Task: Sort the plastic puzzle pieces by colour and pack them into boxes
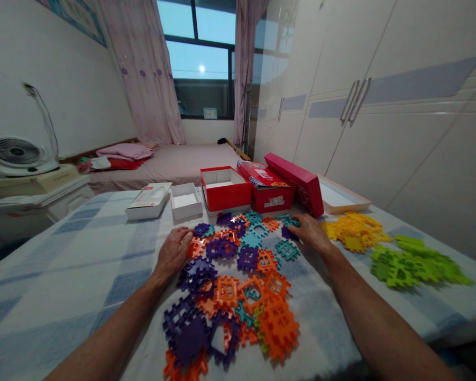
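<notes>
A spread-out pile of notched plastic interlocking tiles in purple, orange and teal lies on the table between my hands. My left hand (175,250) rests at the pile's left edge, open, its fingers beside an orange tile (197,246). On the far right side of the pile, my right hand (311,233) is open with thumb and fingers apart. Its fingertips touch a teal tile (289,220), and a purple tile (289,233) sits by the thumb. Closer to me are a solid purple tile (191,338) and stacked orange tiles (278,325).
Yellow tiles (357,232) and green tiles (416,263) form separate heaps on the right. Behind the pile stand a red open box (227,197), a second red box (273,200), a leaning pink-red lid (297,182), a small white tray (186,209), a white box (148,202) and a shallow white lid (343,198).
</notes>
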`<state>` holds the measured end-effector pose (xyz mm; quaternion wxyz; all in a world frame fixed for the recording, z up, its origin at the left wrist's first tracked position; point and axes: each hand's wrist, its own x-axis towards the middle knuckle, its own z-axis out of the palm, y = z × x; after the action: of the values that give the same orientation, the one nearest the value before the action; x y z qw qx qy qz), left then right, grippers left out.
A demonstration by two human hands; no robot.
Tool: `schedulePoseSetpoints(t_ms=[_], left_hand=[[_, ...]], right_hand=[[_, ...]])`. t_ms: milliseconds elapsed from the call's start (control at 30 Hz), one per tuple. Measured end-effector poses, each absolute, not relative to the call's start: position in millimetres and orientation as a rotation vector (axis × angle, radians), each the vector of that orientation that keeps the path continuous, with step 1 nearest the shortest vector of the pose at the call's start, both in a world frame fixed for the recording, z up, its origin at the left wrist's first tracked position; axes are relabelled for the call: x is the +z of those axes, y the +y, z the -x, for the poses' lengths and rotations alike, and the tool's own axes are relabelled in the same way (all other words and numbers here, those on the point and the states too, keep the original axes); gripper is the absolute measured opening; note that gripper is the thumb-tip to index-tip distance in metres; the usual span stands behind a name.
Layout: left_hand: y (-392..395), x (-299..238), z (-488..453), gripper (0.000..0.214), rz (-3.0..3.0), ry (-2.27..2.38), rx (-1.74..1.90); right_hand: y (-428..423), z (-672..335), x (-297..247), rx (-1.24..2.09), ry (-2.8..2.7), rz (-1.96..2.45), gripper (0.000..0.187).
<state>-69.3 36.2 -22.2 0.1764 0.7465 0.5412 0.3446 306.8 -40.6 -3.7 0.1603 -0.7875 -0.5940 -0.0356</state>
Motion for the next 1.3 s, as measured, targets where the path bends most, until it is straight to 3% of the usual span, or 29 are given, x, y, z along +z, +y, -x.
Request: schedulePoseSetpoints(t_ms=[267, 500, 767, 1133, 1300], left_hand=[[33.7, -19.5, 69.3, 0.046, -2.117, 1.512, 0.969], [33.5, -19.8, 69.0, 0.044, -2.128, 1.504, 0.982], [32.7, -17.4, 68.1, 0.047, -2.132, 1.527, 0.943], [31.3, -16.3, 67.4, 0.042, -2.136, 1.519, 0.961], [31.0, -17.0, 67.5, 0.043, -2.138, 1.522, 0.963]], right_hand=[[-39.9, -299.3, 3.6, -0.179, -1.615, 2.132, 0.037], [-55.7, -292.6, 23.0, 0.117, -1.672, 2.434, 0.041], [-45.6, -281.2, 4.0, 0.098, -1.817, 2.237, 0.049], [-47.0, -264.7, 16.1, 0.237, -1.947, 1.889, 0.031], [-44.2, -260.8, 18.2, 0.24, -1.714, 1.795, 0.029]])
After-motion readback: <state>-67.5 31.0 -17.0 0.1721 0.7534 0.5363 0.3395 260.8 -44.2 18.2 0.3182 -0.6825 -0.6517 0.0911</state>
